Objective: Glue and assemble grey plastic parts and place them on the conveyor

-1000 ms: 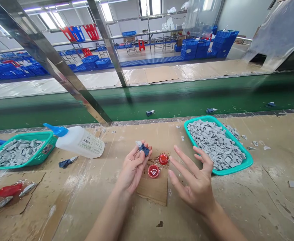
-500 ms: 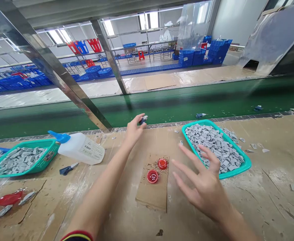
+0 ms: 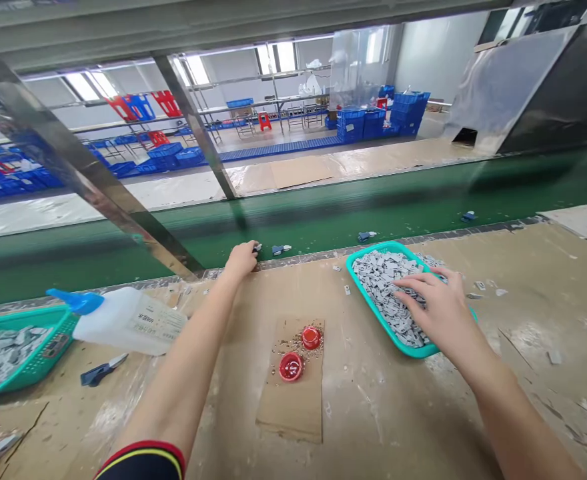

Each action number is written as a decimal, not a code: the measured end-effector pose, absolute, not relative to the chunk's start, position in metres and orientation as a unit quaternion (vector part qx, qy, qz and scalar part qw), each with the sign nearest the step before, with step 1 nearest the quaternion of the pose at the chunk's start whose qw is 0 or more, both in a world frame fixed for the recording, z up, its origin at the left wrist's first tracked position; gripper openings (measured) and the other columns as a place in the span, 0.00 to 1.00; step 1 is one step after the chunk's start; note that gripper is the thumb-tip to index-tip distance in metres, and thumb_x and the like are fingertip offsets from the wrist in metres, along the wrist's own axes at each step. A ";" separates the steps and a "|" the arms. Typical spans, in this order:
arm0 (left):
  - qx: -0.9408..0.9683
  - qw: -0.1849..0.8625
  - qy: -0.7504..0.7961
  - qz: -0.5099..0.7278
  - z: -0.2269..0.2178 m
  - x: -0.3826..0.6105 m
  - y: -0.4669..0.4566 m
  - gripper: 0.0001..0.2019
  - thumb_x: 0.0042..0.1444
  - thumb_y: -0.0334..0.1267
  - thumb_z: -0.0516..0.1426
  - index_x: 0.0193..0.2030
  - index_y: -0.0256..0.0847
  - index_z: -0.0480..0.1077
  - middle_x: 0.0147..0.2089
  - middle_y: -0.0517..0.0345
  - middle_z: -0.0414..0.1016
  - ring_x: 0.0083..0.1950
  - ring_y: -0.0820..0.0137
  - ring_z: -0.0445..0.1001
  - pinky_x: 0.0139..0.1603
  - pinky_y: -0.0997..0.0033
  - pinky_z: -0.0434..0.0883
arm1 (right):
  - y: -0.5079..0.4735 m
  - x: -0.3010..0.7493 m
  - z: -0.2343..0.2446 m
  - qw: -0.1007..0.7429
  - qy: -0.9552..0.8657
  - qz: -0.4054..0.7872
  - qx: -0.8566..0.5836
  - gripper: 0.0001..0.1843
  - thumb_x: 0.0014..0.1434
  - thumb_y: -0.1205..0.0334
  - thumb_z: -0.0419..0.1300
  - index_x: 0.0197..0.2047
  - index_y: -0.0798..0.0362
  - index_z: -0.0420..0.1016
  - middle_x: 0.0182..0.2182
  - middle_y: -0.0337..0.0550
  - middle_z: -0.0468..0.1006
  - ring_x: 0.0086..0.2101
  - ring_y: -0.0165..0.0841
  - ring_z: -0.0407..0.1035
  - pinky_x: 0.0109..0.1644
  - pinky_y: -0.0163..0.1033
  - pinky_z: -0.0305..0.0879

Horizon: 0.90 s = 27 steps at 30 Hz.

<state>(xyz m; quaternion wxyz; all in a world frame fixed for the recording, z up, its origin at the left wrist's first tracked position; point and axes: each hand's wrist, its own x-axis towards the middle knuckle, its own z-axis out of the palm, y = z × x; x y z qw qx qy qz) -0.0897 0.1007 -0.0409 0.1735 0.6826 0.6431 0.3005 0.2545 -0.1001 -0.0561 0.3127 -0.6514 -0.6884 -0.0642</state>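
My left hand [image 3: 241, 260] is at the near edge of the green conveyor belt [image 3: 318, 233], closed on a small dark-blue piece with a pale tip [image 3: 257, 248], mostly hidden by my fingers. Just right of it, a similar dark-blue piece [image 3: 281, 250] lies on the belt. My right hand [image 3: 436, 303] is over the turquoise basket [image 3: 366, 301] of small grey plastic pieces [image 3: 383, 277]. Its fingers are bent and apart, tips at the pieces; I cannot tell whether they touch any. Between my arms, two small red cups [image 3: 290, 367] sit on a cardboard piece [image 3: 293, 417].
On the left, a white squeeze bottle [image 3: 138, 320] with a blue nozzle leans by a second turquoise basket [image 3: 56, 350]. One dark-blue piece [image 3: 102, 370] lies in front of it. Loose grey bits lie around the right basket. A metal post [image 3: 138, 227] slants down to the bench.
The view has shifted. My right hand has moved right, from beside the red cups to over the basket. A dark-blue piece now lies on the belt just right of my left hand.
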 end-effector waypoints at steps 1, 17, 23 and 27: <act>0.671 0.183 0.650 0.306 -0.039 -0.095 0.102 0.11 0.53 0.35 0.56 0.42 0.35 0.71 0.52 0.41 0.71 0.60 0.50 0.60 0.61 0.48 0.54 | -0.099 0.253 -0.057 0.306 -0.689 -0.053 -0.654 0.11 0.58 0.58 0.56 0.40 0.48 0.78 0.37 0.44 0.78 0.50 0.48 0.55 0.53 0.54 0.55; 0.352 0.679 0.393 0.511 -0.031 -0.056 0.003 0.17 0.52 0.23 0.55 0.50 0.35 0.70 0.46 0.50 0.74 0.48 0.68 0.74 0.56 0.70 0.69 | -0.071 0.229 -0.051 0.185 -0.669 -0.032 -0.719 0.05 0.55 0.61 0.60 0.30 0.51 0.75 0.32 0.49 0.75 0.43 0.48 0.57 0.40 0.46 0.58; 0.277 0.724 0.363 0.517 -0.016 -0.068 -0.051 0.14 0.58 0.32 0.55 0.50 0.32 0.70 0.42 0.49 0.73 0.41 0.73 0.74 0.44 0.79 0.73 | -0.085 0.228 -0.045 0.231 -0.682 -0.019 -0.693 0.06 0.58 0.61 0.56 0.32 0.52 0.71 0.31 0.47 0.75 0.38 0.44 0.62 0.37 0.43 0.59; 0.271 0.695 0.378 0.549 -0.019 -0.079 -0.081 0.18 0.55 0.29 0.59 0.53 0.37 0.69 0.37 0.56 0.71 0.35 0.79 0.72 0.32 0.86 0.70 | -0.102 0.214 -0.029 0.323 -0.635 0.101 -0.694 0.09 0.60 0.56 0.55 0.40 0.50 0.71 0.34 0.42 0.76 0.31 0.36 0.67 0.34 0.40 0.61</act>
